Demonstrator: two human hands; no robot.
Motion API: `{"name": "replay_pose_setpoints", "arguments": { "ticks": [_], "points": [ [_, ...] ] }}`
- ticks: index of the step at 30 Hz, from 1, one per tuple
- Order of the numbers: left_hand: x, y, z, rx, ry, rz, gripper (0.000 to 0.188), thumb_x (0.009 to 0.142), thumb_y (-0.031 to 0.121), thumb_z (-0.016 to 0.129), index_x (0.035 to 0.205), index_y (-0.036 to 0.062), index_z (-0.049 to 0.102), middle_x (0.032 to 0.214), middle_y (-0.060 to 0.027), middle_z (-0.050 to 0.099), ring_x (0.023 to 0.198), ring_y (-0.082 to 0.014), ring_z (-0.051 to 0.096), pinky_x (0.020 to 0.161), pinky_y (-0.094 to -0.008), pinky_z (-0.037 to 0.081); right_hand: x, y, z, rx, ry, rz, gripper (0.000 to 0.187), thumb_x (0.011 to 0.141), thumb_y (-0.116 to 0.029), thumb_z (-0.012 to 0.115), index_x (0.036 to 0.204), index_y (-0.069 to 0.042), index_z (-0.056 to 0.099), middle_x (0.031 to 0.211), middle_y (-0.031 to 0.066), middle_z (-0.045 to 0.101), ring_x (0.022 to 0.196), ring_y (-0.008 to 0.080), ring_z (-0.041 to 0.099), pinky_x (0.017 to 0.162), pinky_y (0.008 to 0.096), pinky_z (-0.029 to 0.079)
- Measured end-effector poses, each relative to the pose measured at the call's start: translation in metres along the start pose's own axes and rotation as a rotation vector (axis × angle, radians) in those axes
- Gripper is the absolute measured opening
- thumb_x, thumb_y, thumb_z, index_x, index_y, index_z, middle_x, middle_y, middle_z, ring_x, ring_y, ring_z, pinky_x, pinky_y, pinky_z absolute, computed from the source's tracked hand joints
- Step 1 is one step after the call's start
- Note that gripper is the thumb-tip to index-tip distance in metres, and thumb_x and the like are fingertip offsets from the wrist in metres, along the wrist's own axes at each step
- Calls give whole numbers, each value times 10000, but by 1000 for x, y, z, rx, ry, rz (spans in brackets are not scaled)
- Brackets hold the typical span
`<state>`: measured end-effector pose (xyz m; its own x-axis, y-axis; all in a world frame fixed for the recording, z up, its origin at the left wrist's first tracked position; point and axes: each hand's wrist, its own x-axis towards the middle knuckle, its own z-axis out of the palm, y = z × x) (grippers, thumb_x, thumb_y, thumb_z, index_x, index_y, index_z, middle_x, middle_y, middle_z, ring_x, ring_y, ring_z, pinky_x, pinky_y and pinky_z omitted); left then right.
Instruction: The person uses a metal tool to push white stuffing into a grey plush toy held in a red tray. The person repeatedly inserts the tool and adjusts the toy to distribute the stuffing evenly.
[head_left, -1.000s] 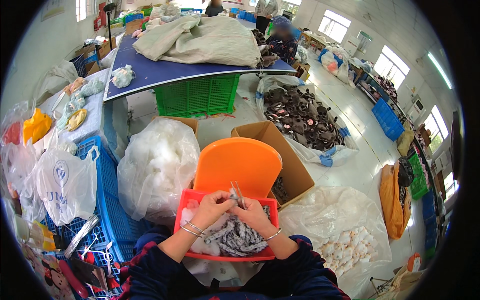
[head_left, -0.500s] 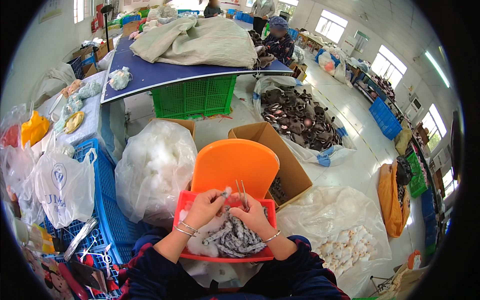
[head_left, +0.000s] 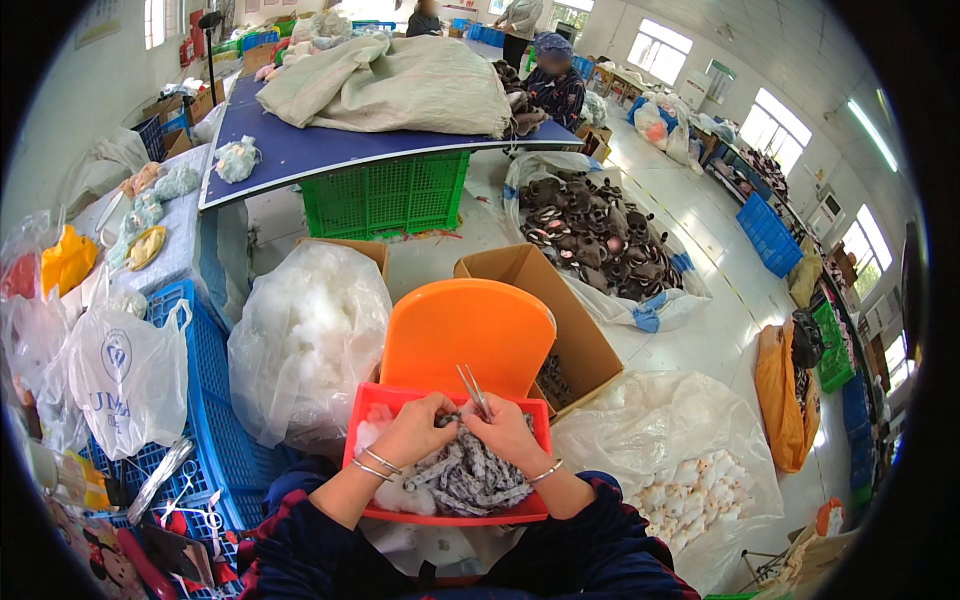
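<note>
A red tray (head_left: 357, 440) stands in front of me, with mottled grey plush strips (head_left: 470, 478) on its right side and white stuffing (head_left: 405, 496) on its left. Above it, my right hand (head_left: 505, 437) is closed round metal tweezers (head_left: 474, 391), whose prongs point up and away from me. Beside it, my left hand (head_left: 412, 432) pinches a small grey plush piece, mostly covered by the fingers. The two hands' fingertips are close together over the tray.
Behind the tray stands an orange chair back (head_left: 470, 335), with a cardboard box (head_left: 585, 345) to its right. Left of it is a clear bag of stuffing (head_left: 312, 330). Blue crates (head_left: 215, 420) with scissors (head_left: 180, 480) stand at my left; a bag of white pieces (head_left: 700, 495) lies right.
My left hand has lowered and come nearer the right one; the white tuft at its fingertips no longer shows. The tweezers have tilted to the left.
</note>
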<state>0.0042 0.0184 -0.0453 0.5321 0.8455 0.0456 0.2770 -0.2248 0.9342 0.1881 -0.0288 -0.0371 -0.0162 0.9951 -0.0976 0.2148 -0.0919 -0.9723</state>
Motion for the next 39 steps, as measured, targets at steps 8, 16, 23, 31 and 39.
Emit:
{"name": "replay_pose_setpoints", "arguments": {
  "ticks": [8, 16, 23, 31, 39],
  "points": [
    [1, 2, -5, 52, -34, 3, 211, 822, 127, 703, 948, -22, 623, 786, -81, 650, 706, -125, 592, 648, -284, 490, 0, -3, 3, 5, -29, -63, 173, 848, -100, 657, 990, -7, 623, 764, -34, 562, 697, 50, 497, 635, 222, 431],
    [0, -2, -3, -32, 8, -15, 213, 832, 127, 706, 919, -33, 596, 736, -72, 638, 695, -108, 589, 634, -274, 488, 1, 0, -5, -59, -70, 18, 156, 836, -83, 650, 968, -8, 616, 764, -32, 553, 700, 53, 495, 623, 227, 425],
    [0, 6, -6, -47, -35, -44, 193, 824, 127, 692, 897, -28, 603, 747, -80, 640, 689, -113, 588, 632, -276, 487, 2, 1, 4, 244, -81, -106, 141, 837, -77, 643, 959, -12, 616, 739, -47, 528, 679, 41, 467, 604, 218, 405],
    [1, 2, -4, -68, -79, -39, 190, 851, 141, 683, 919, -32, 639, 749, -38, 638, 692, -74, 557, 632, -254, 474, 3, 18, -8, 57, -71, 2, 143, 843, -103, 668, 944, -13, 624, 741, -50, 532, 681, 32, 464, 605, 210, 402],
    [0, 8, -4, -114, -81, -82, 207, 884, 189, 673, 887, -18, 660, 697, -7, 620, 651, -54, 543, 587, -242, 459, 1, 6, -9, 64, -113, 21, 136, 853, -95, 655, 954, -7, 629, 761, -55, 544, 693, 29, 478, 608, 205, 401]
  ]
}}
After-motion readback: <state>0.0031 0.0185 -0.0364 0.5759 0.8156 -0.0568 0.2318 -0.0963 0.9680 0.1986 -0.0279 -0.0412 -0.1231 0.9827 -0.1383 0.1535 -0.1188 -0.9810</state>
